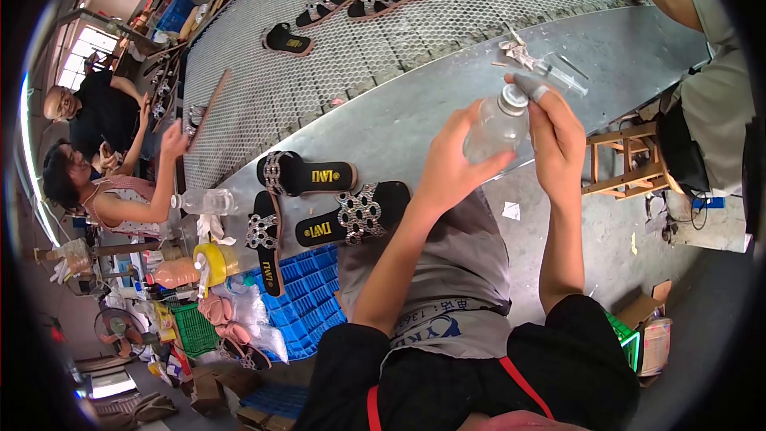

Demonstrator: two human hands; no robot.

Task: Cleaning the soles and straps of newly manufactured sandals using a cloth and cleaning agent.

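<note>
The left hand (pixel 447 166) wraps a clear plastic bottle (pixel 496 132) over the near edge of the silver metal counter (pixel 375 136). The right hand (pixel 561 132) curls close by the pale round cap (pixel 515 96); whether it grips, I cannot tell. A clear plastic syringe (pixel 563 77) lies beyond. The step seems to be handling the cap; turning it would call for a steady left hold.
</note>
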